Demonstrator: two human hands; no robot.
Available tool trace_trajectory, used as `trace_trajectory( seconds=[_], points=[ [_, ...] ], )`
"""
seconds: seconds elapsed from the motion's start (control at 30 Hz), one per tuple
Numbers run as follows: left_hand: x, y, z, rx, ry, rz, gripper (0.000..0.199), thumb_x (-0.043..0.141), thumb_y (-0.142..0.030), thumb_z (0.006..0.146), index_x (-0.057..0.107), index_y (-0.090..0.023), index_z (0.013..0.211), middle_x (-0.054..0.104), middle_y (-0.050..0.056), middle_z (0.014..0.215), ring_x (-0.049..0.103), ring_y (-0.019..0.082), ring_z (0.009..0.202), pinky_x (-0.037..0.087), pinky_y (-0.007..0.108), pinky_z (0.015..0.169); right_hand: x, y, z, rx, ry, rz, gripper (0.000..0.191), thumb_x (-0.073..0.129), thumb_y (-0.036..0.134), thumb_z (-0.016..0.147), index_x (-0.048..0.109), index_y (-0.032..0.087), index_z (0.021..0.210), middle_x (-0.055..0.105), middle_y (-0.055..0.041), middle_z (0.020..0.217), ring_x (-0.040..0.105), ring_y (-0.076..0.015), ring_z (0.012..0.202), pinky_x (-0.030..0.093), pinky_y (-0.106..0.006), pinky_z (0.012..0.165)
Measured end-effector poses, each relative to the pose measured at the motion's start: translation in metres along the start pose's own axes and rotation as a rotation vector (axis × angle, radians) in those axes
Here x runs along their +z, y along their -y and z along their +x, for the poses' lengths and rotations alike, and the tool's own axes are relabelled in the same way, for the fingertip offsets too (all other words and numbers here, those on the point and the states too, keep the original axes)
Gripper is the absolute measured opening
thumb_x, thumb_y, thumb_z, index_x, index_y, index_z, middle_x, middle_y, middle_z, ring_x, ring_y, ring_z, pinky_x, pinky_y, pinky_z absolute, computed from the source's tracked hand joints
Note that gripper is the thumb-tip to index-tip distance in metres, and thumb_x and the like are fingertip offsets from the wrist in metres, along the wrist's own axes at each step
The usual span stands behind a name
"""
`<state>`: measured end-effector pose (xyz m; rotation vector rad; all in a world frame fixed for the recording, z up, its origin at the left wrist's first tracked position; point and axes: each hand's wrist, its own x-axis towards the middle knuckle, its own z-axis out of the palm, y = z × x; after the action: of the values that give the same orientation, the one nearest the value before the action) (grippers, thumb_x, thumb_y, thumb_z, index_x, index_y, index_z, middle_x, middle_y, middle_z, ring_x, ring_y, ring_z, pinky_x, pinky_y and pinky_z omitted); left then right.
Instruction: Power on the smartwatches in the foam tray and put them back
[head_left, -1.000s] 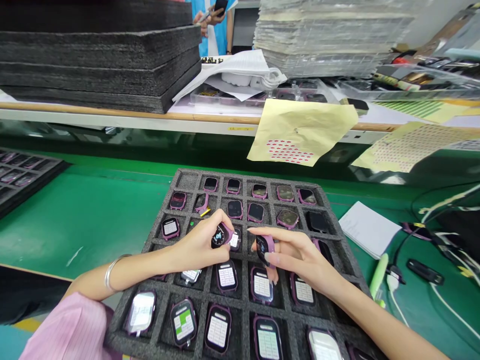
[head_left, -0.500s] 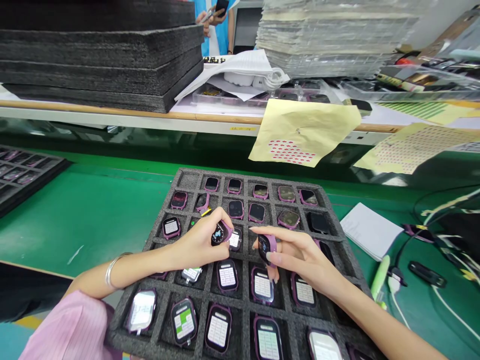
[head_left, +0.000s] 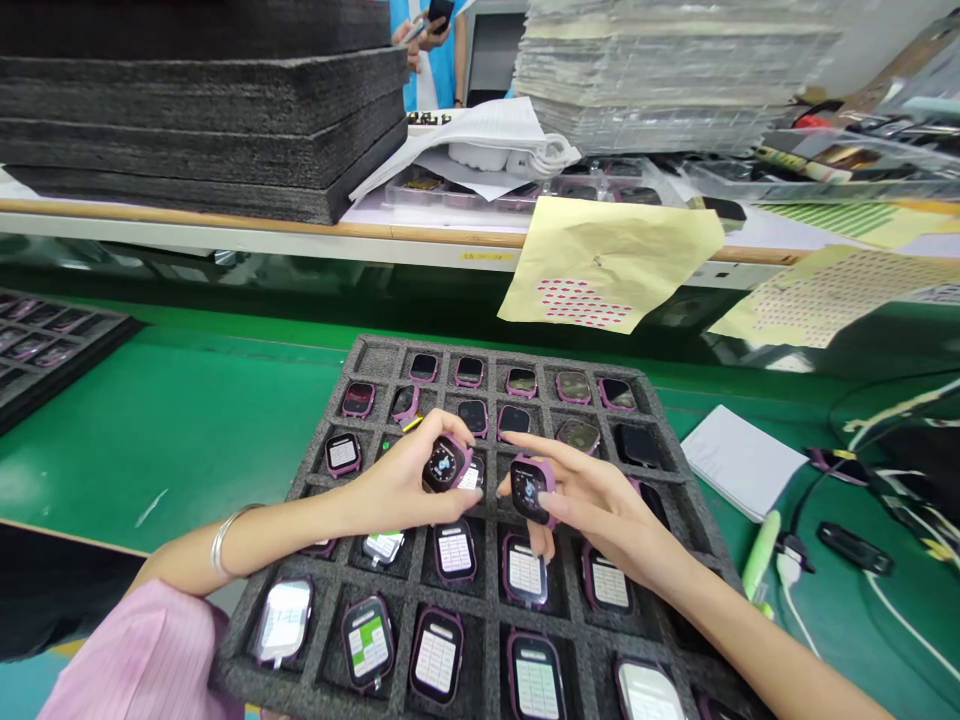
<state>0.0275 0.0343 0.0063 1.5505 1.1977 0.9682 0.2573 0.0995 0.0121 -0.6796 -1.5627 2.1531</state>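
Note:
My left hand (head_left: 420,460) is closed around a purple-framed smartwatch body (head_left: 445,463), whose dark screen shows a round dial. In my right hand (head_left: 592,490) a similar purple smartwatch body (head_left: 529,488) is held between thumb and fingers, its lit screen tilted up. Both are strapless and hang just above the middle of a grey foam tray (head_left: 491,640). Purple watch bodies fill many of the tray's compartments. Those at the back have dark screens, such as one watch (head_left: 574,387); nearer ones show white grids, like another watch (head_left: 436,655). My forearms hide some compartments.
Black foam sheets (head_left: 322,150) are stacked on the shelf at left, beside clear plastic trays (head_left: 660,80). Yellow paper (head_left: 607,265) hangs off the shelf edge. A white pad (head_left: 742,460), green pen (head_left: 761,557) and cables lie at right. Behind the shelf, a person's hands (head_left: 427,35) hold a phone.
Both watches have turned so their screens face me more. My left hand has shifted slightly right with its watch; the right-hand watch now shows its display more fully.

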Motion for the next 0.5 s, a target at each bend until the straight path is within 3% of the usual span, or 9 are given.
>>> trace_trajectory(
  seconds=[0.1,0.17,0.37,0.5],
  points=[
    [0.0031,0.0032,0.0015,-0.094,0.117,-0.261,0.055,0.064,-0.016,0.076,0.039,-0.025,0.124,0.049,0.003,0.1,0.055,0.015,0.084,0.049,0.028,0.069,0.0013,-0.0009,0.0021,-0.002,-0.015,0.032,0.047,0.067,0.031,0.085,0.052,0.019,0.129,0.064,-0.0126,0.111,0.064,-0.0144,0.062,0.053,-0.026,0.052],
    [0.0048,0.0038,0.004,-0.144,0.15,-0.426,0.053,0.061,-0.013,0.076,0.04,-0.023,0.124,0.052,0.003,0.098,0.057,0.016,0.085,0.052,0.031,0.07,-0.0004,-0.0023,0.004,-0.005,0.01,0.017,0.046,0.067,0.029,0.085,0.052,0.018,0.127,0.063,-0.0136,0.112,0.063,-0.014,0.063,0.052,-0.024,0.051],
    [0.0055,0.0005,0.0085,-0.29,0.078,-0.614,0.041,0.056,-0.01,0.074,0.05,-0.018,0.114,0.059,0.006,0.103,0.061,0.017,0.089,0.055,0.035,0.076,-0.0067,-0.007,0.0071,-0.026,-0.001,0.007,0.055,0.068,0.024,0.084,0.045,0.019,0.134,0.065,-0.0122,0.106,0.065,-0.0153,0.064,0.052,-0.025,0.05],
    [0.0056,-0.0004,0.0063,-0.308,0.07,-0.651,0.04,0.056,-0.008,0.072,0.053,-0.017,0.111,0.061,0.006,0.102,0.062,0.018,0.089,0.055,0.035,0.075,-0.005,-0.0063,0.0068,-0.007,0.007,0.062,0.056,0.067,0.023,0.083,0.044,0.017,0.133,0.067,-0.0151,0.108,0.067,-0.0169,0.062,0.054,-0.025,0.047]
  ],
)
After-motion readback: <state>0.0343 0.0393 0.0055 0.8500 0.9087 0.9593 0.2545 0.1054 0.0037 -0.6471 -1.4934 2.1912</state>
